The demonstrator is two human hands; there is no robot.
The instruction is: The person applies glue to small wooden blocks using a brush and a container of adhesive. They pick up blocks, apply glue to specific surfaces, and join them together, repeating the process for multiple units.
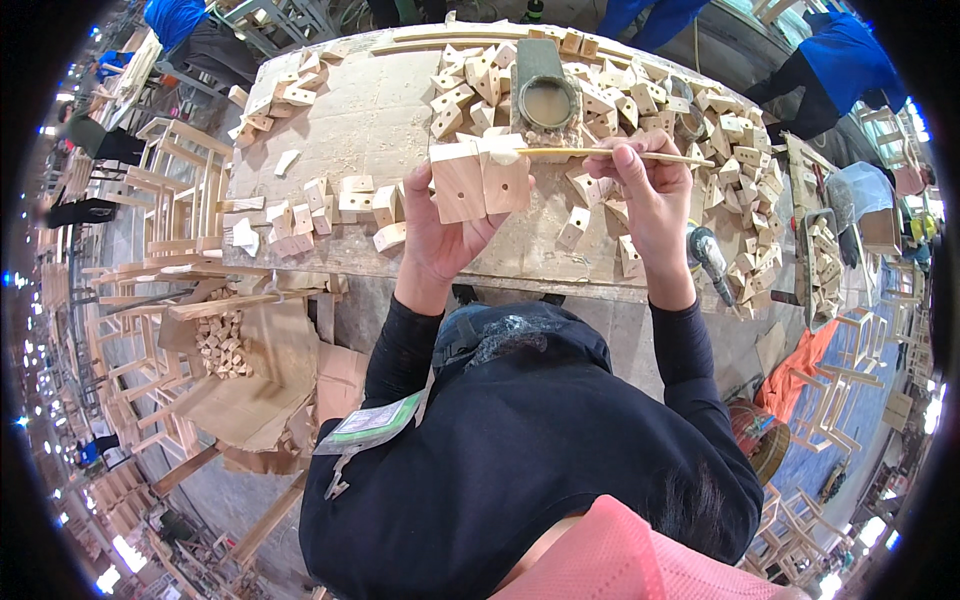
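Observation:
My left hand (pixel 440 235) is closed round two wooden blocks (pixel 460 190) held side by side, each with a drilled hole in its near face. Between finger and thumb, my right hand (pixel 650 195) pinches a thin wooden stick (pixel 570 152). The stick's left tip meets the top edge of the blocks, where a pale smear shows; I cannot tell what the smear is. Just beyond the blocks stands a dark round-mouthed container (pixel 541 80) with a cloudy tan liquid in it. Loose drilled blocks (pixel 573 228) lie near my right hand.
The worktable (pixel 350 100) carries heaps of drilled wood blocks (pixel 740 200), mostly right and far. A power tool (pixel 708 258) lies by its right front edge. A cardboard-lined box (pixel 270 400) with small blocks stands lower left. Wooden frames (pixel 150 190) and co-workers (pixel 835 65) surround the table.

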